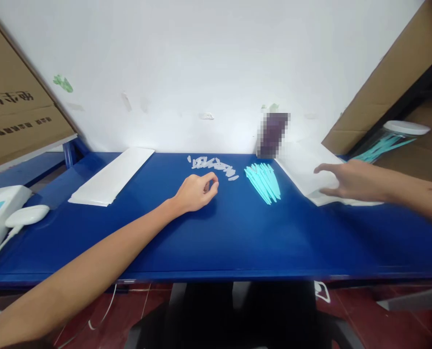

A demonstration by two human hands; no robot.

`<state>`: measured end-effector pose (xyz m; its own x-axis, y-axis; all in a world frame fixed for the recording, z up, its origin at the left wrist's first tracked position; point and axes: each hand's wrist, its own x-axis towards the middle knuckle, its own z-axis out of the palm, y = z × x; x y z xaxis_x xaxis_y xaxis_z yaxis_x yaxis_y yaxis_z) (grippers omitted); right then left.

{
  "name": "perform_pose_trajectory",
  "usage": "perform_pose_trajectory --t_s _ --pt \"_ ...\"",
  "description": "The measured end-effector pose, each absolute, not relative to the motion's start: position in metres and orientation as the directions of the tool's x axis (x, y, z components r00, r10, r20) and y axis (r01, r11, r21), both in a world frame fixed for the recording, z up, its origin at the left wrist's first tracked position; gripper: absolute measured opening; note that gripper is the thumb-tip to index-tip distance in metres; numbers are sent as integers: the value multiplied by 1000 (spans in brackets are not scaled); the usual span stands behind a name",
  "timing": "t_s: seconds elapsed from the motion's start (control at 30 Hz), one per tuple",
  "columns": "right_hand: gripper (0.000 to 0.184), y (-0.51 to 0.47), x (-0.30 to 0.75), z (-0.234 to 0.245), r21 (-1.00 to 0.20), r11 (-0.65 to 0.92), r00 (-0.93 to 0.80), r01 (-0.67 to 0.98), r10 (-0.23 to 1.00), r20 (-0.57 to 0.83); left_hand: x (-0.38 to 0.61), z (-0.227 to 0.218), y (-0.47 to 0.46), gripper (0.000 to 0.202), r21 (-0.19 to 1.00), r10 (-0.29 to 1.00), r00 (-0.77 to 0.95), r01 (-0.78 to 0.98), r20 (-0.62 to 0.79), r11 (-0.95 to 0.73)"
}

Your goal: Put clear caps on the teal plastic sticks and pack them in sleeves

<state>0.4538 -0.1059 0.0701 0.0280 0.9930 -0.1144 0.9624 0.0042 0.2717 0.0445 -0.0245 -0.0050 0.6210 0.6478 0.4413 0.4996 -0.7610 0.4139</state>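
My left hand [200,192] is over the middle of the blue table, with its fingers curled and the thumb and index tips together. Anything small between those tips cannot be made out. Just beyond it lies a loose row of small, pale translucent pieces [214,165]. A pile of turquoise strips [264,182] rests to the right of this hand. On the right, my right hand [341,180] hovers above or touches white sheets [306,172]; which one is unclear. Its thumb and fingers are spread, and nothing shows between them.
Long white sheets [114,177] lie at left. A white-lidded clear jar [407,128] with turquoise strips stands behind my right forearm. A pixelated dark object [273,135] leans against the wall. Cardboard [23,111] flanks the table [216,242]. A white corded device [27,215] sits left.
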Motion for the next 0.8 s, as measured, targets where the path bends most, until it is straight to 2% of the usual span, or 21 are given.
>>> perform_pose_trajectory --t_s 0.1,0.2,0.4,0.5,0.67,0.8 --pt "63 -122 464 55 351 58 -33 934 997 -76 50 -5 -26 22 317 574 690 478 442 -819" --pt "55 -122 459 49 395 132 -129 909 991 -34 50 -5 -25 25 240 557 707 505 435 -829" --pt "42 -112 456 51 433 220 -250 874 968 13 47 -4 -24 28 261 576 718 514 391 -817" --pt "40 -119 454 45 381 272 -313 884 949 49 47 -4 -24 29 275 572 731 501 373 -820" --pt "40 -132 413 34 184 209 -255 960 927 277 48 -5 -22 27 278 554 754 481 352 -831" --pt "48 -115 365 31 71 166 -178 984 960 215 46 -4 -22 28 287 555 765 479 328 -830"
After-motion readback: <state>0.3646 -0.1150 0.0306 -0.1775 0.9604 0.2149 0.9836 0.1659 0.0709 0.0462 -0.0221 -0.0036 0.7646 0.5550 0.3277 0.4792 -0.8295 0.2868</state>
